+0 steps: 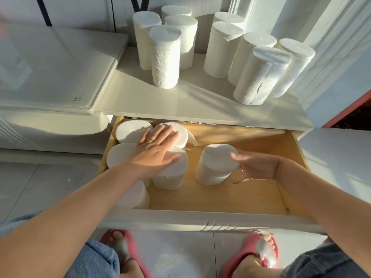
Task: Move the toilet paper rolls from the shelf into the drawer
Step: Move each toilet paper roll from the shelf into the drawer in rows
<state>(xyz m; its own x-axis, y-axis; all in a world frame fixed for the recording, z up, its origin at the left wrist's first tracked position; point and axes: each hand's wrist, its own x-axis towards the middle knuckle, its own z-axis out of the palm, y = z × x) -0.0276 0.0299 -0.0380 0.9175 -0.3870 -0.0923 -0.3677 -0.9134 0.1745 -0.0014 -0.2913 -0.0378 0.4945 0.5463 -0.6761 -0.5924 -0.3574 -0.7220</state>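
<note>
Sunlit white shelf point(140, 101) carries nine tall, upright toilet paper rolls point(165, 57) in two clusters. Below it, the pulled-out wooden drawer point(230, 193) holds a packed group of rolls at its left and one roll point(216, 165) standing apart mid-drawer, all soft, white, embossed cylinders. Left hand point(156, 151) lies flat on the group, fingers spread; right hand point(255, 167) cups the lone roll, fingers loosely curled.

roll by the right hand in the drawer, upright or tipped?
Upright. The roll stands on end on the drawer floor, flat end up; the right hand touches its side.
</note>
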